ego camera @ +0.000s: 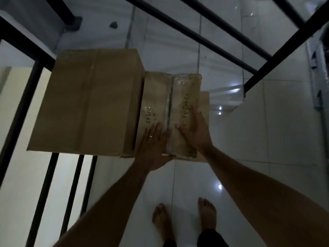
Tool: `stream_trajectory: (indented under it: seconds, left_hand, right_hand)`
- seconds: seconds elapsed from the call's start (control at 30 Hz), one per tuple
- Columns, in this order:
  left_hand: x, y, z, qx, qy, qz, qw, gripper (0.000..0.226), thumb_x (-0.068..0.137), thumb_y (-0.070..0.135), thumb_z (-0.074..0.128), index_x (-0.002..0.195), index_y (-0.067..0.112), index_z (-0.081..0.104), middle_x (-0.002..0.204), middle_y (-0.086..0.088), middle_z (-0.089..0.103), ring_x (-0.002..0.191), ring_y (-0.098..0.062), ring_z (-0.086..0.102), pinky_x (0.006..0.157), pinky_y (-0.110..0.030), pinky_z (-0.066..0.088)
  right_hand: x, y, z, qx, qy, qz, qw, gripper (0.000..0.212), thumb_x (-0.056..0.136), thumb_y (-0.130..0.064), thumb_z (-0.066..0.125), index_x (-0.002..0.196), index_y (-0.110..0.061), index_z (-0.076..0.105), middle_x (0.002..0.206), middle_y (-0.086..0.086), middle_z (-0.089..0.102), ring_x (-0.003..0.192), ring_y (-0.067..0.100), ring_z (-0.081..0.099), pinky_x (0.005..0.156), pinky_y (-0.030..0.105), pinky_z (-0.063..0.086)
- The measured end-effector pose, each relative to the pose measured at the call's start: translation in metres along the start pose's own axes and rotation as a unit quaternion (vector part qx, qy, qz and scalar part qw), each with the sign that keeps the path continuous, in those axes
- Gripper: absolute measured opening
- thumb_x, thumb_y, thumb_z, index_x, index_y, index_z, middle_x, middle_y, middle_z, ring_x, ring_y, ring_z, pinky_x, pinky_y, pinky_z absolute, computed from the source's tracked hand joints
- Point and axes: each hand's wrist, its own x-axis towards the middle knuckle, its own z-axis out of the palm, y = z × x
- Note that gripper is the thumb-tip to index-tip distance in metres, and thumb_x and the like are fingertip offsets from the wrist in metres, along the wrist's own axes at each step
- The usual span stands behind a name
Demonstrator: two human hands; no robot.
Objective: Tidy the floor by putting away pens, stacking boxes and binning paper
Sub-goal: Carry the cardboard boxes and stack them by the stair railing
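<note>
At the far left of the frame, black metal bars (42,111) of a frame or railing run up the picture, with a pale lit area behind them. Just right of them, left of centre, sits a large plain brown cardboard box (85,104), its top flaps taped shut along the middle.

Pressed against its right side, at the centre of the frame, is a smaller brown cardboard box wrapped in clear tape with black handwriting on top (170,111). It appears to rest on another box, of which only a brown edge (205,106) shows at its right; I cannot tell how deep that stack goes.

The left hand (153,145) lies flat with fingers spread on the near left part of the smaller box's top, thumb hooked under the near edge. The right hand (194,131) is also open, palm down on the near right part of the top. Both hands seem to be squaring the box against its big neighbour, so the stack stands tidy.

The glossy white tiled floor (249,157) fills the right of the frame, crossed above by more black bars. No pens or paper are visible. 2 bare feet stand at the bottom centre.
</note>
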Motion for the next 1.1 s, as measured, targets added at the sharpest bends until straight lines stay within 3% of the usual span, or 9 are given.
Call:
stream_trajectory:
  seconds: [0.07, 0.13, 0.3, 0.43, 0.63, 0.73, 0.87, 0.97, 1.1]
  left_hand:
    - [-0.001, 0.000, 0.005, 0.012, 0.020, 0.002, 1.000, 0.104, 0.079, 0.080, 0.040, 0.155, 0.025, -0.005, 0.163, -0.012, -0.010, 0.150, -0.027, -0.012, 0.121, -0.046, -0.005]
    - [-0.002, 0.002, 0.002, -0.001, 0.021, 0.000, 1.000, 0.105, 0.078, 0.081, 0.041, 0.156, 0.025, -0.002, 0.163, -0.012, -0.008, 0.150, -0.027, -0.010, 0.122, -0.047, -0.003]
    - [-0.003, 0.010, -0.022, -0.038, -0.025, -0.038, 0.998, 0.116, 0.069, 0.083, 0.052, 0.154, 0.027, -0.003, 0.163, -0.009, -0.010, 0.150, -0.025, -0.013, 0.122, -0.049, -0.001]
    - [-0.006, 0.018, -0.051, -0.042, -0.010, -0.070, 0.997, 0.122, 0.066, 0.090, 0.047, 0.155, 0.024, -0.004, 0.163, -0.011, -0.012, 0.150, -0.026, -0.012, 0.122, -0.049, 0.001]
    - [-0.036, 0.040, -0.103, -0.043, 0.087, -0.092, 0.991, 0.117, 0.070, 0.085, 0.049, 0.154, 0.011, 0.015, 0.162, -0.018, 0.010, 0.150, -0.031, 0.007, 0.119, -0.054, 0.017]
    - [-0.060, 0.044, -0.129, -0.044, 0.119, -0.119, 0.985, 0.110, 0.076, 0.079, 0.048, 0.155, 0.013, 0.011, 0.162, -0.017, 0.008, 0.150, -0.032, 0.010, 0.118, -0.051, 0.019]
    - [-0.099, 0.041, -0.164, -0.039, 0.142, -0.187, 0.971, 0.105, 0.077, 0.086, 0.018, 0.156, 0.018, 0.007, 0.163, -0.010, 0.008, 0.151, -0.027, 0.004, 0.118, -0.047, 0.017]
    - [-0.146, 0.036, -0.183, -0.134, 0.228, -0.223, 0.938, 0.102, 0.077, 0.078, 0.040, 0.151, 0.009, 0.028, 0.159, -0.017, 0.021, 0.146, -0.034, 0.024, 0.114, -0.052, 0.028]
    - [-0.225, 0.017, -0.192, -0.159, 0.299, -0.287, 0.896, 0.099, 0.079, 0.077, 0.047, 0.153, 0.015, 0.024, 0.161, -0.013, 0.017, 0.148, -0.030, 0.021, 0.116, -0.052, 0.025]
  right_hand:
    - [0.001, 0.005, 0.001, -0.020, -0.006, -0.012, 1.000, 0.098, 0.079, -0.052, 0.072, 0.153, -0.037, 0.009, 0.147, 0.000, 0.034, 0.122, 0.010, 0.042, 0.080, 0.017, 0.042]
    - [0.000, 0.003, -0.001, -0.031, -0.019, -0.016, 0.999, 0.098, 0.081, -0.053, 0.070, 0.153, -0.035, 0.006, 0.149, 0.002, 0.029, 0.125, 0.014, 0.040, 0.083, 0.019, 0.042]
    - [-0.005, -0.019, -0.015, -0.070, -0.055, 0.012, 0.996, 0.095, 0.083, -0.052, 0.067, 0.153, -0.032, 0.006, 0.155, 0.006, 0.016, 0.136, 0.034, 0.036, 0.098, 0.046, 0.049]
    - [-0.014, -0.042, -0.034, -0.145, -0.078, 0.045, 0.985, 0.089, 0.086, -0.057, 0.061, 0.154, -0.030, 0.009, 0.163, 0.009, -0.005, 0.146, 0.040, 0.014, 0.108, 0.059, 0.037]
    - [-0.034, -0.091, -0.070, -0.244, -0.110, -0.080, 0.960, 0.092, 0.082, -0.052, 0.069, 0.152, -0.021, 0.018, 0.160, 0.012, 0.009, 0.145, 0.035, 0.017, 0.114, 0.053, 0.029]
    - [-0.048, -0.123, -0.075, -0.232, -0.125, -0.096, 0.960, 0.081, 0.086, -0.052, 0.063, 0.150, -0.022, 0.024, 0.160, 0.011, 0.014, 0.146, 0.032, 0.018, 0.115, 0.052, 0.028]
    - [-0.072, -0.167, -0.066, -0.241, -0.167, -0.136, 0.946, 0.081, 0.088, -0.056, 0.058, 0.152, -0.023, 0.022, 0.162, 0.012, 0.007, 0.149, 0.030, 0.007, 0.117, 0.046, 0.018]
    - [-0.092, -0.202, -0.049, -0.256, -0.189, -0.194, 0.928, 0.079, 0.087, -0.052, 0.061, 0.151, -0.021, 0.025, 0.161, 0.015, 0.013, 0.147, 0.031, 0.015, 0.116, 0.045, 0.020]
    - [-0.134, -0.248, -0.006, -0.274, -0.216, -0.260, 0.901, 0.075, 0.090, -0.058, 0.054, 0.150, -0.020, 0.029, 0.159, 0.012, 0.023, 0.144, 0.029, 0.023, 0.116, 0.049, 0.022]
